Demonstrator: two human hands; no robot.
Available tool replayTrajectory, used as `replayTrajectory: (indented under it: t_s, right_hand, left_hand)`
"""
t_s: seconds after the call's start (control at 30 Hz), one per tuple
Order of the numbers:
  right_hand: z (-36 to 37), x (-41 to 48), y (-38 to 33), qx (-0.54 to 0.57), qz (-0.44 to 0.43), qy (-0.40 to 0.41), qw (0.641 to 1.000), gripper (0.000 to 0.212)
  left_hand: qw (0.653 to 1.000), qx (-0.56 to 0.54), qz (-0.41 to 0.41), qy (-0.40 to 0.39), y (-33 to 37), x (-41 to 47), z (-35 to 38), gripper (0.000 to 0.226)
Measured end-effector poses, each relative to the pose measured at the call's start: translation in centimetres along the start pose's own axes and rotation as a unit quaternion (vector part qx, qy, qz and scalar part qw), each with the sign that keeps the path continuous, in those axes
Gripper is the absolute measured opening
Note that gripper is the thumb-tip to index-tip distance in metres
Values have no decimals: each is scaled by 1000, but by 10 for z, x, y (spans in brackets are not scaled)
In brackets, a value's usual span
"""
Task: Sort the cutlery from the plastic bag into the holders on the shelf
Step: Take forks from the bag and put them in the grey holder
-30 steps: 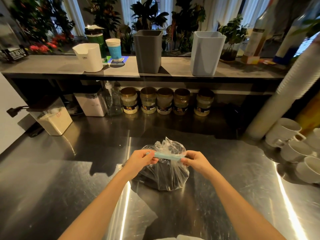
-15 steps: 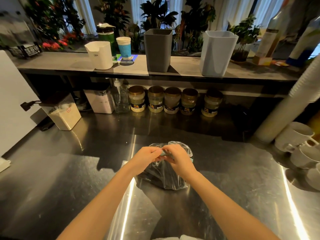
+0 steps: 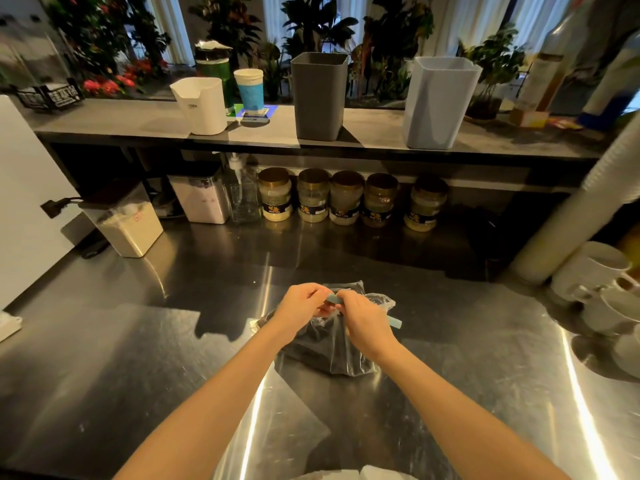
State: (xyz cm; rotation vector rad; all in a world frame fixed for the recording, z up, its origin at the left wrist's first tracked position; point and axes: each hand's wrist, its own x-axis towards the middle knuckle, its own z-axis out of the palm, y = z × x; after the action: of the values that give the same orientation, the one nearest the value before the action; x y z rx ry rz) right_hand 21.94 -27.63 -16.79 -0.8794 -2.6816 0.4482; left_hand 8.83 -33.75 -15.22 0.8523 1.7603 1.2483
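Working at bag (image 3: 332, 351), low centre of frame, on steel surface (image 3: 138, 358). Pinching blue strip (image 3: 395, 322) at bag mouth w/ both hands: left hand (image 3: 299, 306) curled on strip end at centre, right hand (image 3: 363, 323) curled over strip just right of it, w/ other end poking out past knuckles. Touching almost fingertip to fingertip, directly above bag, no gap to film.

Looks thin, clear, soft: prob. slippery, crumples, gives no stiffness of its own. Best taken at strip, only firm part, or bunched at neck. Holds dark cutlery (image 3: 311, 344) heaped at bottom; can't tell forks from spoons or knives thru film. Prob. light, but lumpy and pointed, so could poke thru if squeezed or dragged. Better to support from below when lifting, then reach in and take pieces by handles, a few at a time.

Needs a reach up and away to shelf (image 3: 138, 123), upper half of frame, for white holder (image 3: 202, 105) at left, grey holder (image 3: 318, 97) at centre, blue holder (image 3: 440, 102) at right, all well apart from bag and hands.
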Motion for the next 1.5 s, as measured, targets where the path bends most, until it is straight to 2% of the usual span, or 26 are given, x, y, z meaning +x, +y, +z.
replayTrajectory:
  t_s: [0.13, 0.23, 0.33, 0.47, 0.53, 0.6, 0.67, 0.73, 0.83, 0.93, 1.0, 1.13, 1.2, 1.3, 1.4, 1.43, 1.47, 1.5]
  right_hand:
    - [-2, -3, 1, 7, -2, 12, 1000, 27]
    - [-2, -9, 4, 24, -2, 13, 1000, 24]
    - [-9, -14, 6, 78, 33, 46, 995, 23]
    - [-19, -8, 6, 87, 33, 15, 996, 22]
    - [-19, -8, 3, 116, 33, 11, 993, 21]
    - [-17, -12, 2, 184, 71, 18, 980, 24]
    - [-18, -16, 3, 280, 127, 50, 950, 34]
    - [-15, -19, 8, 339, 150, 131, 920, 41]
    - [-14, -20, 21, 392, 156, 273, 865, 22]
    - [-17, -16, 34, 439, 210, 331, 809, 18]
    - [-16, -16, 43, 458, 234, 328, 792, 19]
    - [-15, -21, 54, 449, 242, 316, 800, 21]
    - [-16, -23, 63, 459, 264, 321, 785, 24]
    - [-19, -21, 79, 503, 355, 315, 723, 33]
    - [-24, -16, 90, 555, 503, 268, 606, 44]
    - [-26, -16, 89, 574, 526, 239, 580, 48]
    - [-26, -16, 88, 588, 527, 197, 581, 51]
    - [-26, -15, 84, 598, 507, 152, 601, 53]
  left_hand:
    - [999, -22, -20, 12, 0, 0, 4, 18]
    - [1000, 1, -16, 0, -7, -2, 3, 21]
    - [999, -35, -8, -11, -14, -8, 5, 19]
    - [996, -83, -24, 12, -18, -11, 7, 20]
    - [996, -88, -16, 11, -13, -10, 8, 18]
    - [996, -88, -17, 3, -9, -10, 10, 17]
    - [996, -90, -28, -2, -9, -9, 12, 16]
    - [995, -90, -44, 2, -12, -6, 12, 16]
    - [994, -85, -65, 22, -14, -6, 14, 15]
    - [995, -58, -70, 46, -13, -4, 18, 17]
    - [995, -40, -64, 64, -12, -2, 22, 19]
    - [993, -50, -56, 91, -11, 1, 24, 16]
    - [990, -74, -61, 102, -12, 4, 21, 17]
    - [984, -103, -71, 126, -11, 8, 15, 22]
    - [981, -121, -60, 138, -5, 10, 15, 21]
    - [981, -126, -55, 139, -2, 10, 17, 19]
    - [980, -132, -54, 139, 1, 11, 20, 18]
    - [979, -138, -58, 139, 3, 11, 22, 17]
